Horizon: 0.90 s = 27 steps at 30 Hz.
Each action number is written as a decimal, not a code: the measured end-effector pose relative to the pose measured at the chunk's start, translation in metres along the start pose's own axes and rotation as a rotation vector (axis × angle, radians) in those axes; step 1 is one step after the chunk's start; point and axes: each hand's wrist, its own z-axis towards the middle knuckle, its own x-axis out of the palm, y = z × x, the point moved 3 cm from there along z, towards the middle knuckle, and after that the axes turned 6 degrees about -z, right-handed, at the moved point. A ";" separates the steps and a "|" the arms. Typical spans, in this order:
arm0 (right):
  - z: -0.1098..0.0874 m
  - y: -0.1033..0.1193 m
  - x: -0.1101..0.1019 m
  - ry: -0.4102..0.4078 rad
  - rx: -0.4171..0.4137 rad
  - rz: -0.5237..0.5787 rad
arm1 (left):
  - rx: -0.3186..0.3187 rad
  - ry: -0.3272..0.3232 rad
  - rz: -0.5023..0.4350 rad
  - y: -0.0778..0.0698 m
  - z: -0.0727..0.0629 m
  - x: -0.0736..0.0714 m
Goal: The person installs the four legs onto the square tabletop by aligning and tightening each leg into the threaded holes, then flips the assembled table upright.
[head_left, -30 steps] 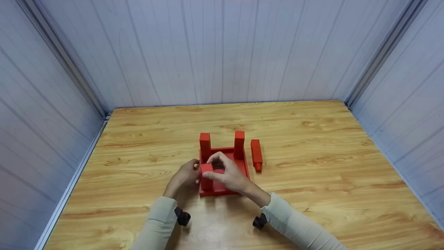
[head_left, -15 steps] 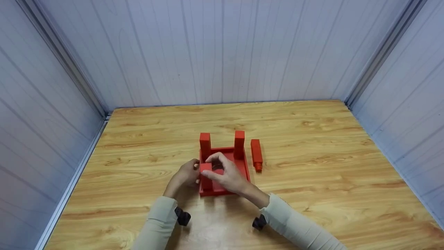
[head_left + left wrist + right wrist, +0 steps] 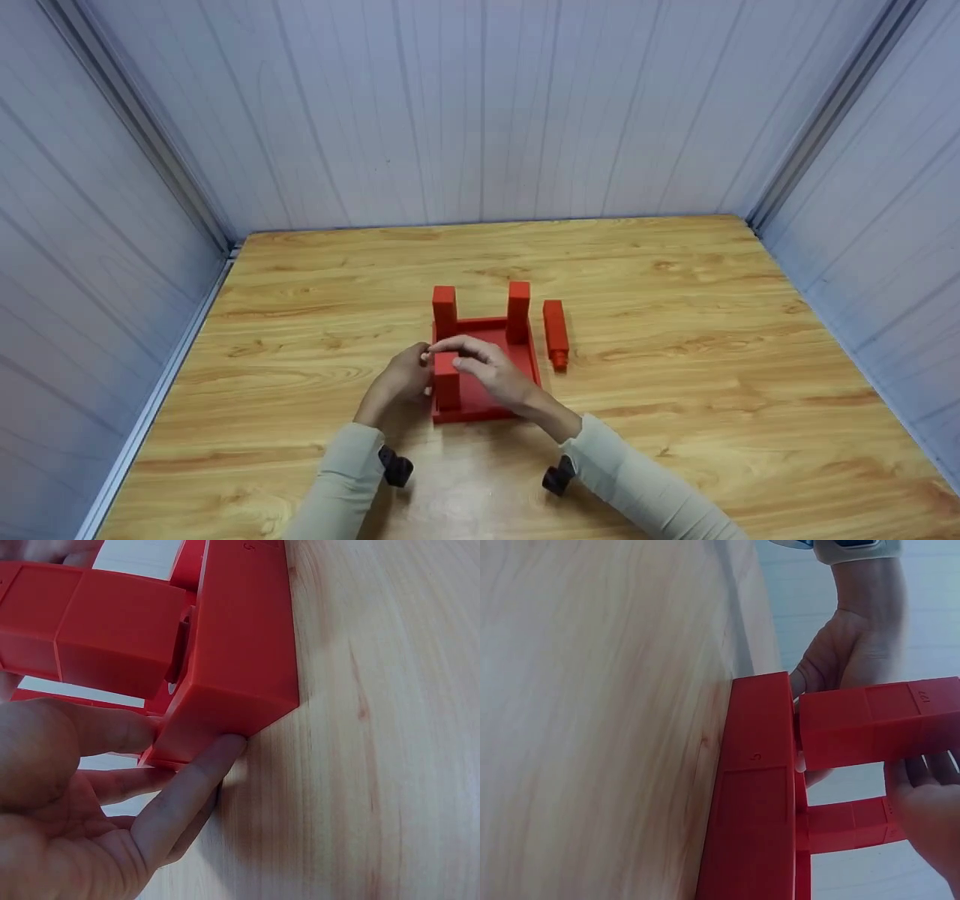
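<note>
A red upturned toy table base (image 3: pixel 487 412), tray-like with a raised rim, lies on the wooden tabletop. Two red square legs, the far left leg (image 3: pixel 445 311) and the far right leg (image 3: pixel 517 311), stand upright at its far corners. A third, the near left leg (image 3: pixel 448 386), stands at the near left corner. My left hand (image 3: pixel 405 375) pinches the base's left side, its thumb and fingers on the rim in the left wrist view. Around the near left leg's top, my right hand (image 3: pixel 499 375) stretches its fingers behind, thumb at its right edge.
A loose red leg (image 3: pixel 556 334) lies right of the base, its narrower threaded-looking end towards me. Pale panel walls (image 3: pixel 480 112) enclose the wooden tabletop (image 3: pixel 675 337) at the back and sides.
My right thumb has moved from the near left leg's front to its right edge, and the fingers have straightened leftward behind it. The left hand and base stay in place.
</note>
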 end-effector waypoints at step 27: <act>-0.002 -0.001 -0.004 0.015 -0.012 -0.014 | -0.024 0.005 -0.027 0.001 0.001 0.000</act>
